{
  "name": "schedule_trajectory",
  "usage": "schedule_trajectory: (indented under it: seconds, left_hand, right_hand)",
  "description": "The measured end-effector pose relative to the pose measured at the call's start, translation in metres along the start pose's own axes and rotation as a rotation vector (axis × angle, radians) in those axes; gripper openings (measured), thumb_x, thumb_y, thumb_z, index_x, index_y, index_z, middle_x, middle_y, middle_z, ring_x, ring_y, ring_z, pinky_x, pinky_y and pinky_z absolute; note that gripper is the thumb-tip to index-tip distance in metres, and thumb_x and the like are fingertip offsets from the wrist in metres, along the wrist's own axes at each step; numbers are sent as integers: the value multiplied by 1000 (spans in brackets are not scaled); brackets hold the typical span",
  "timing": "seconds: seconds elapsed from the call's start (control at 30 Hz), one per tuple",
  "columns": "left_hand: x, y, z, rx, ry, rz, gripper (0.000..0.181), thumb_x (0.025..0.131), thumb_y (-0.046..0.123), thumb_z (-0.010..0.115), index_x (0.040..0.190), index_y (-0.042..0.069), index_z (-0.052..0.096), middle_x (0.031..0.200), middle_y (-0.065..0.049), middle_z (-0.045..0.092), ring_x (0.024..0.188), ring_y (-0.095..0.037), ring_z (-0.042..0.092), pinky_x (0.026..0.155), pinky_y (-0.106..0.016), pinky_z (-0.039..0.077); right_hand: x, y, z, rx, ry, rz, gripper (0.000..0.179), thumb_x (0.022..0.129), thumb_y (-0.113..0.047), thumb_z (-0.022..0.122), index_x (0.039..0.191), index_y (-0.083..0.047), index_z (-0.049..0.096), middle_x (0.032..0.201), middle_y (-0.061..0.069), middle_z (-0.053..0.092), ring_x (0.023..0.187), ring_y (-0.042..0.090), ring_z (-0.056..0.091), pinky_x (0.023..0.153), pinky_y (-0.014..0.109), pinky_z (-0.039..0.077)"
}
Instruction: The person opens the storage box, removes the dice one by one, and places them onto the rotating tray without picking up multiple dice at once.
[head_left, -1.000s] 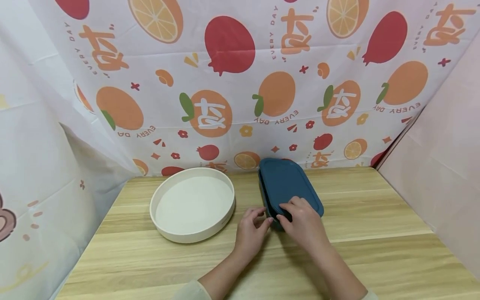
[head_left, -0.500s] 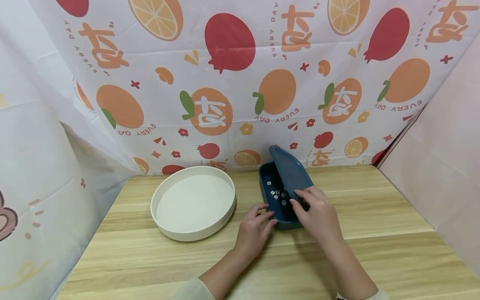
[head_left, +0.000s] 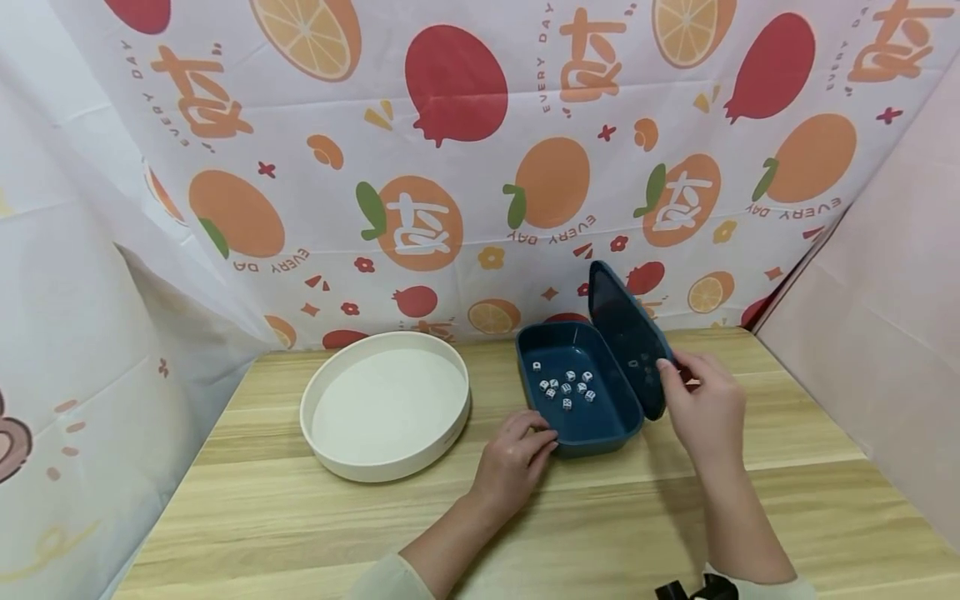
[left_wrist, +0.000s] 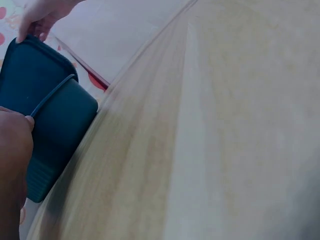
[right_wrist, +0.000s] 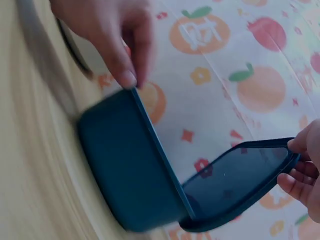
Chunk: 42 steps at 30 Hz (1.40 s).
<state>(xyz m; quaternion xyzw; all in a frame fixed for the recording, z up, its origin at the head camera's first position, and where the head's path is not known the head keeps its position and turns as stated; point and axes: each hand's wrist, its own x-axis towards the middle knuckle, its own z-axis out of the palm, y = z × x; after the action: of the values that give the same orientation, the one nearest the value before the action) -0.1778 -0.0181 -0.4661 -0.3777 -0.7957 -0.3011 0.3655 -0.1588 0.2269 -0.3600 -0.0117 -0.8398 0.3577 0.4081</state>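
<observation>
A dark blue rectangular storage box (head_left: pixel 600 437) stands on the table in the head view, with several small white dice (head_left: pixel 566 388) scattered on its floor. Its matching lid (head_left: pixel 630 342) leans up steeply along the box's right side. At the lid's near right edge, my right hand (head_left: pixel 705 408) pinches it between thumb and fingers; the right wrist view shows the same grip on the lid (right_wrist: pixel 230 185). My left hand (head_left: pixel 513 462) holds the box's near left corner, its thumb and fingers at the rim, as the right wrist view also shows (right_wrist: pixel 110 30).
Left of the box sits a round cream tray (head_left: pixel 390 408) with a low wall. The wooden table (head_left: pixel 337 533) ends at a fruit-print cloth (head_left: pixel 480 200) hanging close behind the box. Plain pale cloth (head_left: pixel 885 317) hangs on the right.
The lid has come off the box's top, swinging up and to the right with my right hand. The dice inside have come into sight. My left hand stays at the near left corner.
</observation>
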Motion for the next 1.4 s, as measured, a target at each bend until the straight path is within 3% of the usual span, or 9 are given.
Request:
schedule_trajectory:
  seconds: [0.17,0.33,0.43,0.6,0.8,0.97,1.13,1.4]
  left_hand:
    - [0,0,0,6,-1,2,10,81,8,80,90,9,78,98,-1,67,102,-16,63,92,-23,58]
    - [0,-1,1,3,2,5,10,81,8,80,90,9,78,98,-1,67,102,-16,63,92,-23,58]
    - [-1,-1,1,2,3,5,10,81,8,80,90,8,77,99,-1,67,103,-16,63,93,-23,58]
    - [-2,-1,1,-2,-3,3,10,81,7,79,91,8,77,99,-2,67,104,-17,63,94,-24,58]
    - [-2,0,2,-2,-15,-5,10,82,7,79,91,7,77,100,-3,67,105,-17,63,95,-24,57]
    - [-1,0,2,0,-21,-11,10,82,7,79,91,7,77,99,-2,67,105,-16,63,95,-24,57]
    - [-1,0,1,-3,-19,-9,10,81,6,80,91,6,77,99,-2,67,104,-16,63,94,-24,58]
    - [-1,0,1,-10,-16,-3,10,82,7,79,91,6,77,99,-2,67,103,-17,63,94,-25,58]
  right_hand:
    - [11,21,-14,43,27,228,27,93,-21,68,108,0,74,93,8,68,70,-11,54,55,0,49]
    - [19,43,-27,151,12,496,35,94,-28,67,116,-1,71,85,-14,63,56,-2,60,46,9,51]
    - [24,54,-32,285,33,630,32,92,-26,69,113,-2,70,78,-15,64,52,3,61,44,13,52]
    - [27,70,-36,558,103,811,15,88,-17,75,98,-7,72,83,-2,66,57,8,63,47,18,58]
    - [23,94,-39,758,165,879,3,87,-5,73,87,-8,71,78,1,64,58,10,63,46,23,60]
    - [17,114,-38,795,173,966,7,89,-5,71,83,-9,68,69,1,63,53,10,62,47,23,61]
    - [8,133,-36,784,166,1050,7,90,-4,69,94,-8,64,72,0,61,53,11,61,49,25,62]
    - [-2,152,-32,714,122,1125,28,92,-8,67,119,-7,57,81,-2,60,58,11,61,53,28,64]
